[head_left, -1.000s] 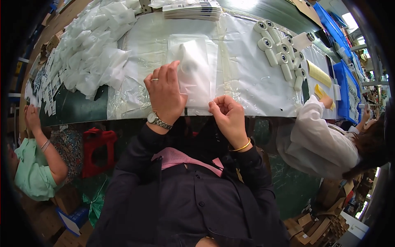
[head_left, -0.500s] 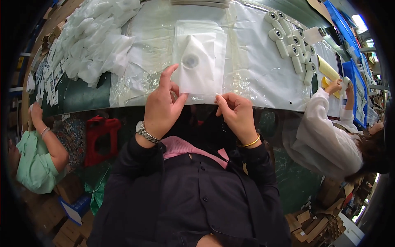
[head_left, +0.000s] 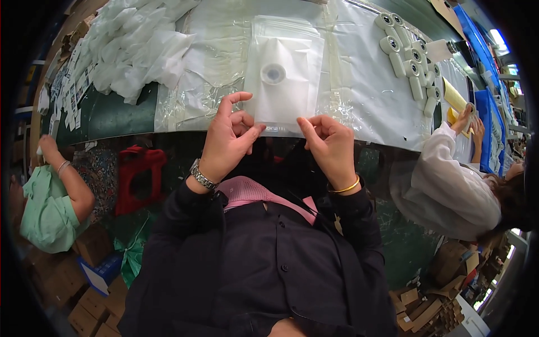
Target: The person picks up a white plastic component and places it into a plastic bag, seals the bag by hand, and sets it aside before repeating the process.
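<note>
Plastic pouch [head_left: 283, 84] with a round white disc [head_left: 273, 73] inside now lies flat near the table [head_left: 359, 78] edge, closer than a second ago. Left hand [head_left: 227, 137] and right hand [head_left: 328, 143] each pinch its near rim between fingertips. Beside them, two co-workers.
</note>
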`<state>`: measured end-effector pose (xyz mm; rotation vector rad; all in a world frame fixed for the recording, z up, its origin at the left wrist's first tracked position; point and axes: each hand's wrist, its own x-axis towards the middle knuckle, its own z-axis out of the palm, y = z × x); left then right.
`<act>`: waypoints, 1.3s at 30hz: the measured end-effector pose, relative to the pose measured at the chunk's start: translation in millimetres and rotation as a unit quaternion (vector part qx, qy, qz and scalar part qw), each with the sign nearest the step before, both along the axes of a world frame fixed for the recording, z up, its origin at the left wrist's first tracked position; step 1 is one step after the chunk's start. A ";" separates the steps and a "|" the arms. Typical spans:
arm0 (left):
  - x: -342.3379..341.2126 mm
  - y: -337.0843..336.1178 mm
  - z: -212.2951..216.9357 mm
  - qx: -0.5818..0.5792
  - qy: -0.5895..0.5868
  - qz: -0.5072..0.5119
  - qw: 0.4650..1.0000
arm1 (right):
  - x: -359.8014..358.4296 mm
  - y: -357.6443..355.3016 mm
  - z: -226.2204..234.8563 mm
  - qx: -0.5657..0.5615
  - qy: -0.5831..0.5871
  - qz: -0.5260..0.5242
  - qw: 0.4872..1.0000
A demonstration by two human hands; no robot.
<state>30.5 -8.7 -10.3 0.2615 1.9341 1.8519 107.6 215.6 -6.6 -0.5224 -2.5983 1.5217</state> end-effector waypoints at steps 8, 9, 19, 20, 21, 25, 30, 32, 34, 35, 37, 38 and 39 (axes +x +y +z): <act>0.9 -15.9 -2.4 -0.010 -0.025 -0.009 1.000 | 10.4 7.5 -9.6 -0.161 0.036 -0.046 0.985; -0.3 -16.9 2.1 -0.018 -0.048 -0.006 0.999 | 13.2 9.5 -8.9 -0.131 0.025 -0.033 0.990; -4.6 -12.5 -2.6 -0.037 -0.122 -0.016 0.992 | 20.1 -7.5 24.8 0.160 0.179 0.049 0.970; -5.7 -12.5 -4.6 -0.037 -0.123 -0.017 0.992 | 16.7 -11.5 25.3 0.160 0.178 0.048 0.970; -6.9 -13.4 -6.5 -0.027 -0.131 -0.020 0.991 | 10.5 -15.5 24.8 0.171 0.201 0.073 0.962; -7.7 -15.5 -6.6 -0.007 -0.145 -0.021 0.989 | -10.5 -30.2 17.3 0.178 0.239 0.140 0.944; -7.2 -16.2 -8.1 -0.010 -0.143 -0.025 0.989 | -20.8 -42.2 4.3 0.141 0.204 0.176 0.953; -8.0 -16.6 -9.2 -0.010 -0.143 -0.028 0.989 | -23.2 -45.0 2.8 0.135 0.196 0.179 0.955; -7.2 -15.9 -9.8 -0.006 -0.134 -0.030 0.991 | -22.8 -46.6 2.7 0.125 0.173 0.174 0.961; -6.7 -15.6 -10.3 -0.003 -0.129 -0.032 0.991 | -22.6 -47.0 2.6 0.121 0.162 0.171 0.964; -6.4 -15.7 -11.9 0.001 -0.130 -0.028 0.991 | -23.5 -46.8 1.0 0.132 0.160 0.182 0.961; -7.3 -15.8 -12.5 0.004 -0.129 -0.027 0.991 | -24.6 -46.4 -0.2 0.144 0.160 0.190 0.958; -8.0 -15.8 -13.0 0.007 -0.127 -0.026 0.991 | -25.2 -46.2 -1.4 0.155 0.160 0.198 0.955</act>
